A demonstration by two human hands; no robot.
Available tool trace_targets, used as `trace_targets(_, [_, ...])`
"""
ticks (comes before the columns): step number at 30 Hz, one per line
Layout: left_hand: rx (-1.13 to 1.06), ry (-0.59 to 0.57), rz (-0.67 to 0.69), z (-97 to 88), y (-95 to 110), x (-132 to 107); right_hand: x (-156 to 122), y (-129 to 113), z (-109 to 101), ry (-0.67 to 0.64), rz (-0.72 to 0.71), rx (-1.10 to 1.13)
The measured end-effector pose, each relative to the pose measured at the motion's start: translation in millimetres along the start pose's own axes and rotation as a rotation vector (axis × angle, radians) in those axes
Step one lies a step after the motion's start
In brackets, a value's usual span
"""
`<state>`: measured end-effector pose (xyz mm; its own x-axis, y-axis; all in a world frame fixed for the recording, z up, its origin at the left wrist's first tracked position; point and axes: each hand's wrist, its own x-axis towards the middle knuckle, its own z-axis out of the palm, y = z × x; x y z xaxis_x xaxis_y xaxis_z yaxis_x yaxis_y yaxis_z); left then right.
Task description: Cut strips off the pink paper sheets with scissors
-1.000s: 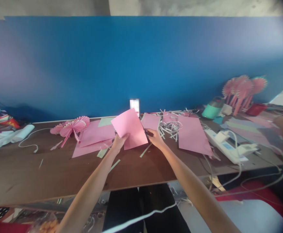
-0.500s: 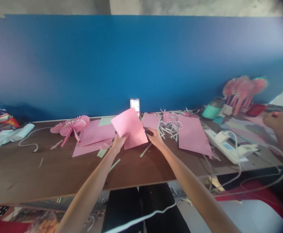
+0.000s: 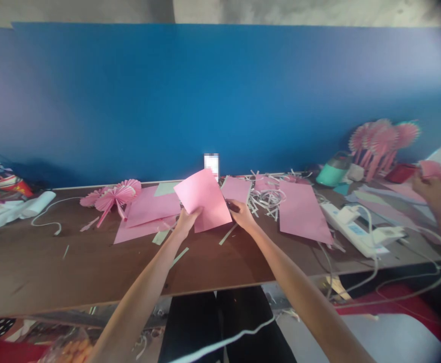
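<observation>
Above the table, a sheet of pink paper (image 3: 205,199) is held up and tilted. My left hand (image 3: 188,222) grips its lower left edge, the thumb lying on the front face. My right hand (image 3: 242,214) is closed at the sheet's right edge, its fingers curled around something small and dark that I cannot make out. Behind my right hand lies another pink sheet (image 3: 236,189). More pink sheets (image 3: 154,207) rest to the left, beside pink folded paper fans (image 3: 116,196).
White paper strips (image 3: 267,199) are heaped right of my hands, beside a large pink sheet (image 3: 303,209). Further right are a white power strip (image 3: 356,232) with cables, a green container (image 3: 333,170) and upright fans (image 3: 381,141). Another person's hand (image 3: 434,194) works at the right edge.
My hands and the held sheet stay almost the same. The other person's hand at the right now lifts a pink piece; the view has shifted slightly.
</observation>
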<state>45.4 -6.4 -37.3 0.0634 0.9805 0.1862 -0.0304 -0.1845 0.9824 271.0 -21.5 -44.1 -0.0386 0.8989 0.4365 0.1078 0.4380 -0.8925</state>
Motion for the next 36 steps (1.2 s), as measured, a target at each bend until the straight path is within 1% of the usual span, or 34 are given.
trace_targets(7, [-0.012,0.009,-0.006,0.5,-2.0,0.4,0.5,-5.8,0.8,-0.018,0.008,0.032])
trace_targets(11, [0.0,0.014,-0.002,0.9,-3.7,0.7,0.9,-5.2,0.4,-0.034,0.023,0.02])
trace_targets(16, [0.02,0.011,-0.001,1.3,-1.5,-0.3,2.7,2.1,1.7,0.001,0.028,0.002])
trace_targets(19, [0.019,0.017,0.005,2.0,0.5,-0.7,3.4,3.9,3.0,0.022,0.029,0.029])
trace_targets(24, [0.014,0.02,-0.017,3.7,1.8,-1.0,2.6,-0.4,3.5,0.007,0.016,0.039])
trace_targets(27, [0.013,0.031,-0.013,4.5,2.2,-1.4,2.2,-3.4,3.3,0.007,0.016,0.027])
trace_targets(36, [0.048,0.009,0.005,3.5,2.8,-2.9,2.1,-5.2,3.9,-0.002,0.024,0.036])
